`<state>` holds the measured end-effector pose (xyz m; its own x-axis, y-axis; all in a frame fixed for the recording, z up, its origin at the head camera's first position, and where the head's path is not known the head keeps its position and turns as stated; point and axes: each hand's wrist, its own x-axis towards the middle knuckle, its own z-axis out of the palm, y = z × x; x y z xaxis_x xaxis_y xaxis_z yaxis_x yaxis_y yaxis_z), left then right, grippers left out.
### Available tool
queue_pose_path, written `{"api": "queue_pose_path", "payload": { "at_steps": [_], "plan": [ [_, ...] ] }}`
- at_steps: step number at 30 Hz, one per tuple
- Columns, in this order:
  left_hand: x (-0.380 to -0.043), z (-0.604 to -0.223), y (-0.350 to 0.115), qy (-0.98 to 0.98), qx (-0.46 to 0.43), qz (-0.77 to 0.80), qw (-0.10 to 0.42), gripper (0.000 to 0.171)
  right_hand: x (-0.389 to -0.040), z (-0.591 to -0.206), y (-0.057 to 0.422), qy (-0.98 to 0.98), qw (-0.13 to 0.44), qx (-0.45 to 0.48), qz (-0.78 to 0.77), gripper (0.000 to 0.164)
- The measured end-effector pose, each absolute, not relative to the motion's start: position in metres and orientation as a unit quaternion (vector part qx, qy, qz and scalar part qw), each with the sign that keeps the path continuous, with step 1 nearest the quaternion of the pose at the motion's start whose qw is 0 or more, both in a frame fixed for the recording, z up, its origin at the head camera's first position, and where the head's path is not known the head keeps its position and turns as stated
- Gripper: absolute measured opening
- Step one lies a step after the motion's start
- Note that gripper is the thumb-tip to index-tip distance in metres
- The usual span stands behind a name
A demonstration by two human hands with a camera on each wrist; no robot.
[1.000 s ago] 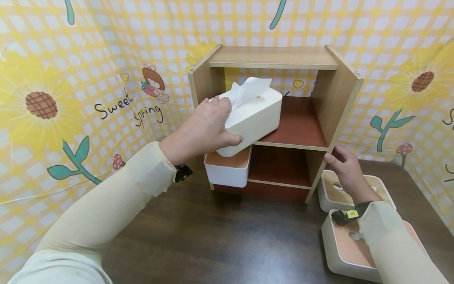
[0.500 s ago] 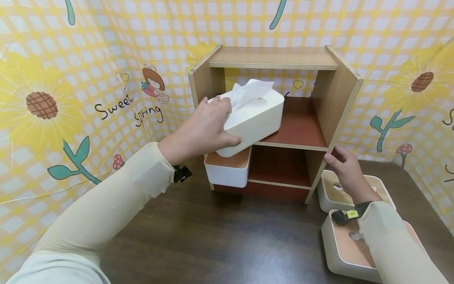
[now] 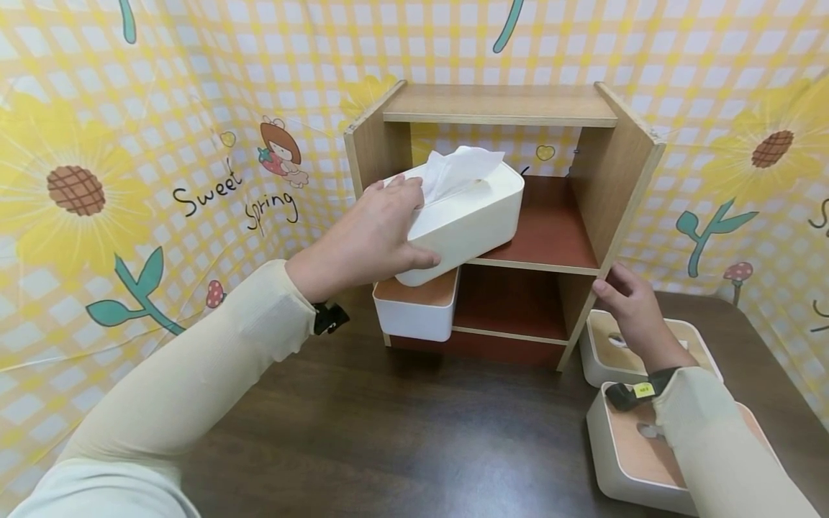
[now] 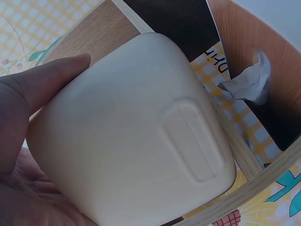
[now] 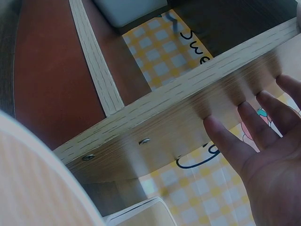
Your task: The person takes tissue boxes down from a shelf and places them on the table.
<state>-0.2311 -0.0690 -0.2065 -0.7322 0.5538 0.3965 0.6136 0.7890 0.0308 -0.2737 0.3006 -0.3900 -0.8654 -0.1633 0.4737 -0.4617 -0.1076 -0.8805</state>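
Note:
My left hand (image 3: 372, 237) grips the left end of a white tissue box (image 3: 473, 223), fingers over its top and thumb on its front side. A white tissue sticks up from its slot. The box lies slanted across the upper compartment of a wooden shelf unit (image 3: 499, 102), its near end jutting out in front. In the left wrist view a rounded, recessed face of the box (image 4: 117, 127) shows between thumb and palm. Against the unit's right side panel my right hand (image 3: 635, 309) rests; in the right wrist view its extended fingertips (image 5: 214, 125) touch the outer face.
Below the held box, a white box with a wood-look lid (image 3: 414, 316) juts from the lower compartment. Two more lidded boxes, one farther back (image 3: 599, 367) and one nearer (image 3: 605, 460), stand on the dark table (image 3: 388, 439) at right. Checked cloth (image 3: 272, 65) hangs behind.
The far end of the tissue box has swung slightly to the right, and my left wrist has shifted a little left. The right hand has stayed on the side panel.

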Motion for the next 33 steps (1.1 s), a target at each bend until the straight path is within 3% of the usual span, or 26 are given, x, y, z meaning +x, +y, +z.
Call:
{"api": "queue_pose_path", "payload": {
  "at_steps": [14, 25, 33],
  "plan": [
    [-0.2224, -0.2017, -0.0707, -0.935, -0.311, -0.074, 0.156, 0.051, -0.2742, -0.3897, 0.3004, -0.658, 0.106, 0.238, 0.706, 0.029],
    [-0.2231, -0.208, -0.0769, -0.923, -0.315, -0.131, 0.178, 0.05, -0.2742, -0.3897, 0.3006, -0.66, 0.105, 0.239, 0.705, 0.029],
    [-0.2231, -0.2051, -0.0756, -0.913, -0.342, -0.074, 0.212, 0.049, -0.2736, -0.3892, 0.3005, -0.661, 0.106, 0.238, 0.703, 0.029]
  ]
}}
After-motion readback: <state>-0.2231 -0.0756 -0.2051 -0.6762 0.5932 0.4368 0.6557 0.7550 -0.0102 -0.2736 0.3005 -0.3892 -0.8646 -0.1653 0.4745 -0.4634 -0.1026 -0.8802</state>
